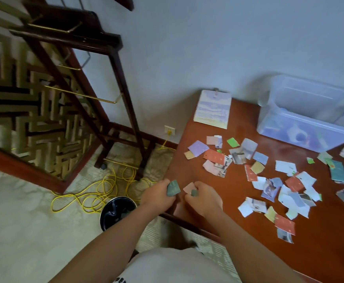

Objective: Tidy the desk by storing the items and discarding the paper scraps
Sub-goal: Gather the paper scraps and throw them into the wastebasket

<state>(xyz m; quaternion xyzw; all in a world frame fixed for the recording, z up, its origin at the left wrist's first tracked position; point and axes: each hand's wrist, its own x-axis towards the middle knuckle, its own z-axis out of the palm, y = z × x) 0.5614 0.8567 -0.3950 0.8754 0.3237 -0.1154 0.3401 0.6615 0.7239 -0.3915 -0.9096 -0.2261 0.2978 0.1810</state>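
Paper scraps (214, 157) lie all over the desk (330, 242), spreading toward 3 o'clock from the hands. So most of the job looks left to do. The notebook (213, 109) at 12 o'clock is not put away yet, and the clear box (310, 123) waits at 2 o'clock. The left hand (159, 196) pinches a green scrap (173, 190). Its long side runs from 12 to 6 o'clock. The right hand (203, 201) pinches a pink scrap (189, 187) and a tiny green bit. The bin (114, 211) sits on the floor at 8 o'clock from the hands.
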